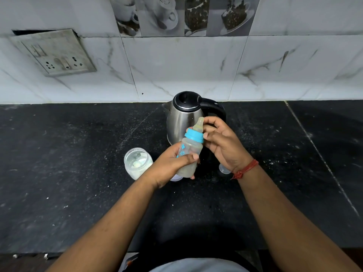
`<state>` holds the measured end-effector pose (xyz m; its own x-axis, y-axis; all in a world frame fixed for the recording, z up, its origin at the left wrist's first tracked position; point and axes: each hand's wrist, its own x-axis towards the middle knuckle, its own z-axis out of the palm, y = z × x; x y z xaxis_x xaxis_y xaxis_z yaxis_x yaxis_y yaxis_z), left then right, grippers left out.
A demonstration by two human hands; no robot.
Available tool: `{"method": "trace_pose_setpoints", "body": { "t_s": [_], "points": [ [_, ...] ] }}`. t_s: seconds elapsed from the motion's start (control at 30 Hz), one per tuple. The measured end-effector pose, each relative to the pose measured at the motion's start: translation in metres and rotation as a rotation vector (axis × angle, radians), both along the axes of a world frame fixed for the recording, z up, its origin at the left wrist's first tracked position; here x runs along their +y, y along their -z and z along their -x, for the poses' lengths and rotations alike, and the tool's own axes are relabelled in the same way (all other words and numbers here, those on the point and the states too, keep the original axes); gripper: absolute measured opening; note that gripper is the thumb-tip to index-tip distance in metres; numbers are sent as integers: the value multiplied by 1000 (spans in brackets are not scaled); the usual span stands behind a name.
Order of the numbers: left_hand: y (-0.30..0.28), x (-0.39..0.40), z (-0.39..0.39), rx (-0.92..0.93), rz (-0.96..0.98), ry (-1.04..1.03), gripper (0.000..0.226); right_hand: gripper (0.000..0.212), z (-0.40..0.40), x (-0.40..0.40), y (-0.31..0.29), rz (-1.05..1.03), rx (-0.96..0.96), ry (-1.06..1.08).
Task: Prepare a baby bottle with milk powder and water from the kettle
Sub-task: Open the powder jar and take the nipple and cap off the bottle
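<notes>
Bottle point(190, 154) in both hands, beside kettle point(181, 116).

Both bare forearms reach forward and converge, the left hand point(172, 163) curled in a closed grip with its thumb laid across the front, the right hand point(222, 142), a red thread at its wrist, raised beside it with fingers bent, apparently pinching.
</notes>
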<state>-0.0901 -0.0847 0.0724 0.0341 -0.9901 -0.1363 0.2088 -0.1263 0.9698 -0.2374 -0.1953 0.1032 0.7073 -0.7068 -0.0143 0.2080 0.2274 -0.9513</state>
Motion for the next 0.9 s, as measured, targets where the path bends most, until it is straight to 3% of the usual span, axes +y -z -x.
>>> {"method": "trace_pose_setpoints", "body": {
  "t_s": [0.1, 0.33, 0.57, 0.7, 0.9],
  "points": [
    [2, 1, 1, 21, -10, -29, 35, 42, 1, 0, 3, -27, -17, -64],
    [2, 1, -1, -43, -46, -58, 36, 47, -8, 8, 4, 141, 192, 46],
    [7, 1, -2, -23, -51, -65, 36, 51, -6, 7, 5, 21, 82, 15],
    [8, 1, -2, -17, -48, -66, 50, 69, -4, 7, 5, -69, 49, -50],
    [9, 1, -4, -38, -52, -57, 47, 54, -5, 10, 5, 29, 180, -20]
  ]
}}
